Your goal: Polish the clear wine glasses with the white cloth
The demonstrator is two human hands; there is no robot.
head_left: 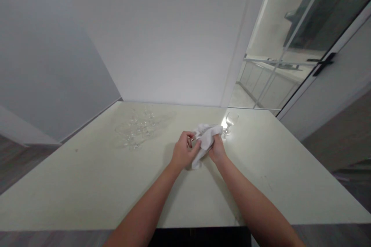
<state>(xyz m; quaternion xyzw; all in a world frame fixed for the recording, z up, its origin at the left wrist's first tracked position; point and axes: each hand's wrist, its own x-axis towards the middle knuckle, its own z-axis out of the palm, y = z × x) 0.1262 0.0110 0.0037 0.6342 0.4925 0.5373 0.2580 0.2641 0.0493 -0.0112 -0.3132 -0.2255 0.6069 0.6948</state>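
Both my hands meet over the middle of the pale table (87, 185). My right hand (217, 149) is closed around a bunched white cloth (206, 138). My left hand (183, 152) is closed on a clear glass item (194, 137) that pokes out of the cloth; most of it is hidden by the cloth and my fingers. A single clear stemmed glass (228, 123) stands just beyond my right hand.
Several clear glasses (136, 129) stand grouped on the table at the far left. White walls close the far and left sides. A glass door with a black handle (321, 64) is at the right. The table's near edge lies below my forearms.
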